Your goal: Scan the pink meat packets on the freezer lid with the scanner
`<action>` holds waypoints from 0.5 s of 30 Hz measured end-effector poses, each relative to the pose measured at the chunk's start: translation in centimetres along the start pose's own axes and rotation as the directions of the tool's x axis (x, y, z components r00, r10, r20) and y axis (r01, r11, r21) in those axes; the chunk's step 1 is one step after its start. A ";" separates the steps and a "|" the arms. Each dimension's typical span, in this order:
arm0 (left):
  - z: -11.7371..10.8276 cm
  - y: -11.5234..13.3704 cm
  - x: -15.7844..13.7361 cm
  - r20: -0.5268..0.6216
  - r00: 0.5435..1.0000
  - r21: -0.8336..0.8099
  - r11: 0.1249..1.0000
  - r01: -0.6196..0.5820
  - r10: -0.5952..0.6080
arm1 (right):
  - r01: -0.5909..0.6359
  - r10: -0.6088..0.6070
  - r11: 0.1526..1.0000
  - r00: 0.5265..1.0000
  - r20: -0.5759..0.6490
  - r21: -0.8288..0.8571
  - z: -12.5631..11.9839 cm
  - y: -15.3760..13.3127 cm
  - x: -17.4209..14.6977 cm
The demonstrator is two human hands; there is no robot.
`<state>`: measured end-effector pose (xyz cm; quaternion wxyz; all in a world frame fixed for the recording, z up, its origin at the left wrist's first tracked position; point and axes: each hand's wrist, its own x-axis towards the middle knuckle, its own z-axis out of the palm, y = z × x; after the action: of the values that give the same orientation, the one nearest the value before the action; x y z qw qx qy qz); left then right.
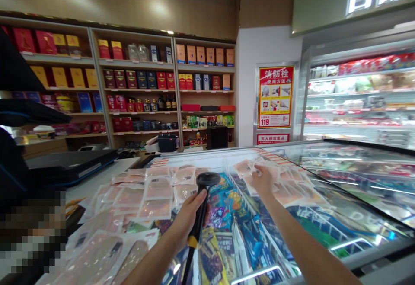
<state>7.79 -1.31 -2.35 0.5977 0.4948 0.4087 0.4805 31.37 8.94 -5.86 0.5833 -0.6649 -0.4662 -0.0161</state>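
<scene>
My left hand (199, 205) is wrapped around the handle of a black handheld barcode scanner (207, 178), its head pointing up and away from me and its cord hanging down. My right hand (262, 181) reaches forward to a spread of flat see-through packets (292, 185) on the right. Its fingers are bent and pinch a flat packet (244, 169) at the near-left side of that spread. More flat packets (157, 194) with pale pinkish contents lie overlapping on the left, some bigger ones (103, 250) closest to me.
The packets rest on the glass lid of a chest freezer (210, 157), with bright frozen-goods bags (223, 216) in wire baskets below. A dark device (78, 164) stands on the left counter. Shelves of boxes (139, 79) line the back; a lit chiller (359, 94) is at right.
</scene>
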 end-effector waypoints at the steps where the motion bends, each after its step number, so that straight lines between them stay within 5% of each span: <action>1: -0.6 0.2 -0.2 -0.034 0.999 -0.004 1.000 -0.009 0.009 | 0.024 -0.024 1.000 0.998 0.053 0.008 0.7 -0.7 -0.7; 7: -5.6 0.7 -1.0 -0.154 0.987 -0.038 0.999 0.029 -0.035 | 0.087 -0.094 0.996 0.897 0.431 0.037 5.1 -5.4 -5.0; 15: -8.4 0.0 -0.9 -0.205 0.979 -0.059 0.998 -0.030 0.017 | 0.288 -0.141 0.947 0.769 0.624 -0.140 8.2 -10.1 -10.2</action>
<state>-0.50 -0.50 -3.87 0.5618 0.4287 0.4471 0.5483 14.88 8.13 -6.52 0.3171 -0.6390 -0.6965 0.0774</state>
